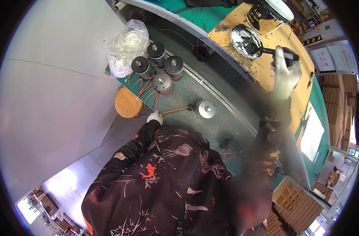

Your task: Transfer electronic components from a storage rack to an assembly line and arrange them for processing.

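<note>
The brush (268, 51) sits in our closed right hand (286, 72) and reaches into the black-smeared round dish (239, 36) on the bench (199, 17); our left hand (155, 117) is at the wires (178, 110) of a silver motor (207, 109), though we cannot tell how far it closes.

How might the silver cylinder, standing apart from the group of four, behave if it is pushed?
The silver cylinder looks metallic, so it is probably heavy for its size. Standing upright, it would likely slide or tip before rolling. Its thin wires, stretching toward the left hand, seem flexible.
</note>
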Available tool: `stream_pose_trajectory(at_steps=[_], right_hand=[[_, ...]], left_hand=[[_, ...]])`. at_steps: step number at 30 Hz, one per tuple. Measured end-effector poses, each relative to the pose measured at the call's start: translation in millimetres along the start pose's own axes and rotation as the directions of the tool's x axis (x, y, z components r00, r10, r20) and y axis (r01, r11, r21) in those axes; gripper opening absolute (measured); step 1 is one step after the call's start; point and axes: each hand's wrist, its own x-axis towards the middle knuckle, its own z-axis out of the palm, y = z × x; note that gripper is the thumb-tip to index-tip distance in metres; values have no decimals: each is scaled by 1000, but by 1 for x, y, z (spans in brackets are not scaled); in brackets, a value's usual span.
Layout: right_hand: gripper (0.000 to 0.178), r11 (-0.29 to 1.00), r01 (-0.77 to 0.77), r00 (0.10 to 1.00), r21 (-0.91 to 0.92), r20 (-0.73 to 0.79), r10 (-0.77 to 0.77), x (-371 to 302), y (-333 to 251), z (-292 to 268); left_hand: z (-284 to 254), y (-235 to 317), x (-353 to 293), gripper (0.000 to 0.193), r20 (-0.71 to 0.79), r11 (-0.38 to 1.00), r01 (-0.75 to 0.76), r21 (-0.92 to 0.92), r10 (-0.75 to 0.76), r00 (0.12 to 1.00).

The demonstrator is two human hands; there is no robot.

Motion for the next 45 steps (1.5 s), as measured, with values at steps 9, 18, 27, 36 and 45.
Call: stream_pose_trajectory(at_steps=[9,18,27,36,45], right_hand=[[11,1000,-25,1000,-15,-19,25,-42,-22,9],[13,917,-336,916,-214,150,371,-217,45,-13],[15,877,-432,877,-209,130,463,-262,68,-14],[14,865,-480,853,-143,152,499,-263,65,-12],[14,877,-459,884,-144,28,467,-259,66,-12]], left_hand=[[10,-15,-3,22,-97,998,-11,-61,5,995],[2,-8,-1,27,-13,1000,13,-17,-13,1000],[-1,-7,-4,27,-27,1000,-1,24,2,1000],[15,-21,5,23,-84,1000,-20,11,20,996],[11,-16,3,23,-79,1000,-21,0,21,997]])
